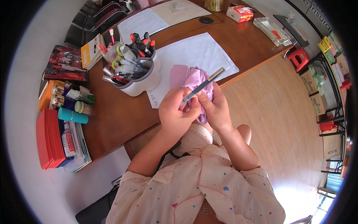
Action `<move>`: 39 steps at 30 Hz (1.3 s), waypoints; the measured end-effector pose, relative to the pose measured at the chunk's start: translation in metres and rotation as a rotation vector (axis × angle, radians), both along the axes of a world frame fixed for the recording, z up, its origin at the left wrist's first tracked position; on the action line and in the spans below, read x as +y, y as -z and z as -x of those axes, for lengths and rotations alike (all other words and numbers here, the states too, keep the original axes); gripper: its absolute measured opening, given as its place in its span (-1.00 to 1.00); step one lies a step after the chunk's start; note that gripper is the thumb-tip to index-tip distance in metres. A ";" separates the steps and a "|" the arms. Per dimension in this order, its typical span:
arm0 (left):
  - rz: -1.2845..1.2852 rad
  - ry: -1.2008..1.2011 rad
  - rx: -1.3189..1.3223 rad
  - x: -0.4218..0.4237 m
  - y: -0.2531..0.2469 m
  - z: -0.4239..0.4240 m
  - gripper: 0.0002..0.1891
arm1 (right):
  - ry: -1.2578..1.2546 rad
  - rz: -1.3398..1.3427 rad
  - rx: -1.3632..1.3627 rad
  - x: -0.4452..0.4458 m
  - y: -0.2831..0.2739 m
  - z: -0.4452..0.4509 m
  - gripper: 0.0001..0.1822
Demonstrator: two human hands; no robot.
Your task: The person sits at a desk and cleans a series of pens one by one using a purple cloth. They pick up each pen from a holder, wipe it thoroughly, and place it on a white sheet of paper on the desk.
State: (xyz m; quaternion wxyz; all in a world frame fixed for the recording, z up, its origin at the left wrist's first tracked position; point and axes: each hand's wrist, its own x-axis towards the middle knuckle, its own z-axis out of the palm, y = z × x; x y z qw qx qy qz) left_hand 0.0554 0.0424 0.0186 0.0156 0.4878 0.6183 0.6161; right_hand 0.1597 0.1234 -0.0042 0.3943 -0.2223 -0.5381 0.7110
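My left hand [174, 111] grips the lower end of a dark grey pen [200, 86] with a clear tip, which slants up to the right. A pale label with writing wraps the pen's upper part. My right hand [219, 107] holds a crumpled pink-purple cloth [193, 77], with its thumb up against the pen near my left fingers. The cloth bunches behind the pen and partly hides the sheet of white paper [173, 56] on the wooden desk [112, 128]. Just left of the paper stands a white and grey pen holder [148, 79] packed with pens and markers.
Red folders [50, 137], a teal cylinder [73, 115] and small bottles [84, 96] crowd the desk's left end. Farther back are papers [142, 22], a tissue pack [240, 13] and a glass tray [271, 30]. A red stool [298, 59] and shelves with boxes [318, 103] line the right.
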 end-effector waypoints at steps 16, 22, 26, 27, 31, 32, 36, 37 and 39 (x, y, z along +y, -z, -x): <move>0.023 -0.007 0.051 -0.005 -0.009 -0.001 -0.82 | 0.006 -0.011 -0.007 0.001 0.005 -0.001 -0.58; 0.013 -0.035 0.085 -0.003 -0.005 -0.001 -0.81 | 0.003 -0.012 0.032 0.001 0.005 0.000 -0.56; 0.004 -0.020 0.052 -0.001 -0.002 0.000 -0.81 | -0.005 0.008 0.038 0.000 0.002 0.000 -0.55; 0.003 -0.015 0.047 -0.001 -0.002 0.000 -0.81 | -0.007 0.017 0.043 0.000 0.002 0.000 -0.55; 0.009 -0.010 0.044 -0.002 -0.005 0.000 -0.82 | -0.003 0.007 0.036 0.000 0.002 0.000 -0.51; 0.012 -0.009 0.041 -0.002 -0.004 0.000 -0.82 | 0.001 0.003 0.030 0.000 0.002 0.000 -0.50; 0.008 0.005 -0.022 -0.004 0.000 0.004 -0.86 | -0.004 0.017 0.026 -0.001 -0.001 0.001 -0.44; 0.003 0.013 -0.050 -0.005 0.001 0.005 -0.87 | -0.004 0.026 0.022 -0.002 -0.002 0.001 -0.43; 0.028 0.028 -0.076 -0.009 -0.006 0.003 -0.88 | -0.002 0.043 0.014 -0.002 -0.004 0.000 -0.42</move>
